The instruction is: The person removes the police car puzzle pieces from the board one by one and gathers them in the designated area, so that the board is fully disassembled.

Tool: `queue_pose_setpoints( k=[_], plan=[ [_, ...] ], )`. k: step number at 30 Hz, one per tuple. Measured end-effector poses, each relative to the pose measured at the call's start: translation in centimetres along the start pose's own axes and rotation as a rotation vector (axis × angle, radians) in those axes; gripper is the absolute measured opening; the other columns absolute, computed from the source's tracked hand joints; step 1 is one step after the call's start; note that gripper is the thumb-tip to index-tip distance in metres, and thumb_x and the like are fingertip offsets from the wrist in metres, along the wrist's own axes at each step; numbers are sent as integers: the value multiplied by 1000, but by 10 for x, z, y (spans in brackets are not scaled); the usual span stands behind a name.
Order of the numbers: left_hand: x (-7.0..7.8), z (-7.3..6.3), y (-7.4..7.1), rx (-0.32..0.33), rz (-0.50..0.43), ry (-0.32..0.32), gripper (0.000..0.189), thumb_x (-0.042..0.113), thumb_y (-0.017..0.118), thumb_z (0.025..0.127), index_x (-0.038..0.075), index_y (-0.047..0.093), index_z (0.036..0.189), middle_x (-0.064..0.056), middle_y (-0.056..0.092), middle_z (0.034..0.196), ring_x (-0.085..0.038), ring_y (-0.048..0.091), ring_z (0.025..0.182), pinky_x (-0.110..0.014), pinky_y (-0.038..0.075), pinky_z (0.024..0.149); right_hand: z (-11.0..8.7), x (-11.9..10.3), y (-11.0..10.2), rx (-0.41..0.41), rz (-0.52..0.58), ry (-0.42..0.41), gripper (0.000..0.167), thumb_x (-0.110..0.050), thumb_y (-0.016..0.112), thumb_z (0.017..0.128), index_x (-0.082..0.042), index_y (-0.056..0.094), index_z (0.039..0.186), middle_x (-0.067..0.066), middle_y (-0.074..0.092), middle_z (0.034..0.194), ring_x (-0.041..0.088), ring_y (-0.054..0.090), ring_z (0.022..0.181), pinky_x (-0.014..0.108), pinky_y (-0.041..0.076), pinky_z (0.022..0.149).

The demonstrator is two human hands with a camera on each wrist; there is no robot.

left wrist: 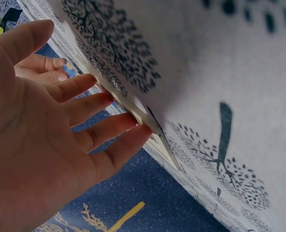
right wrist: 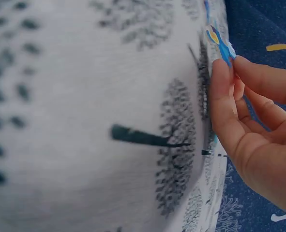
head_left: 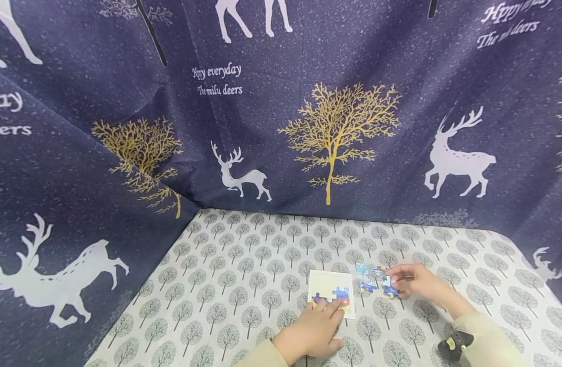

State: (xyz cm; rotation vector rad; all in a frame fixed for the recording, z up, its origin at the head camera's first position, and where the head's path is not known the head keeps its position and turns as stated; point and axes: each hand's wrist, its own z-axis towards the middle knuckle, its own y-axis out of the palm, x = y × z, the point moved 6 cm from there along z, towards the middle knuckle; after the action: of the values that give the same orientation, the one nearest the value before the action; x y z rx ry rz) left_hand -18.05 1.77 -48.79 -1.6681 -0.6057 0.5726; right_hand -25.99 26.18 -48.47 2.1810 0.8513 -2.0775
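Note:
A jigsaw puzzle board (head_left: pixel 320 282) with a white rim lies on the tabletop, and a few blue pieces sit along its near part. My left hand (head_left: pixel 315 329) rests on the near part of the board. In the left wrist view its fingers (left wrist: pixel 97 130) are extended and spread, with the tips touching the board's edge. To the right, my right hand (head_left: pixel 418 283) pinches a colourful puzzle piece (right wrist: pixel 222 46) between thumb and fingers, just above the cloth. Loose puzzle pieces (head_left: pixel 367 286) lie between the board and my right hand; their exact shapes are too small to tell.
A white cloth (head_left: pixel 226 311) printed with grey trees covers the table. Dark blue fabric (head_left: pixel 272 127) with deer and golden trees hangs behind and at the left. A black wrist device (head_left: pixel 455 345) sits at the right sleeve.

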Motion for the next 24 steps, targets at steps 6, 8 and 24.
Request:
queue_pose_setpoints(
  k=[6,8,24],
  plan=[
    [0,1,2,16,15,9,61,55,50,93,17,43,141,0,34,153,-22,40,134,-43,44,102,2,6,0,45,-73,-21,31,4,63,83,16,58,112,13,62,89,20,65,75,32,59,67],
    [0,2,2,20,20,10,61,55,50,93,17,43,141,0,35,153,-22,40,134,-43,44,101,3,6,0,64,-98,-27,30,4,64,82,15,60,110,12,62,88,20,65,73,31,59,65],
    [1,-2,0,-15,-13,-10,64,54,51,93,17,41,144,1,31,155,-25,38,136,-45,43,103,7,4,4,157,-214,0,22,5,67,80,12,64,101,9,63,84,19,64,72,27,59,61]
  ],
)
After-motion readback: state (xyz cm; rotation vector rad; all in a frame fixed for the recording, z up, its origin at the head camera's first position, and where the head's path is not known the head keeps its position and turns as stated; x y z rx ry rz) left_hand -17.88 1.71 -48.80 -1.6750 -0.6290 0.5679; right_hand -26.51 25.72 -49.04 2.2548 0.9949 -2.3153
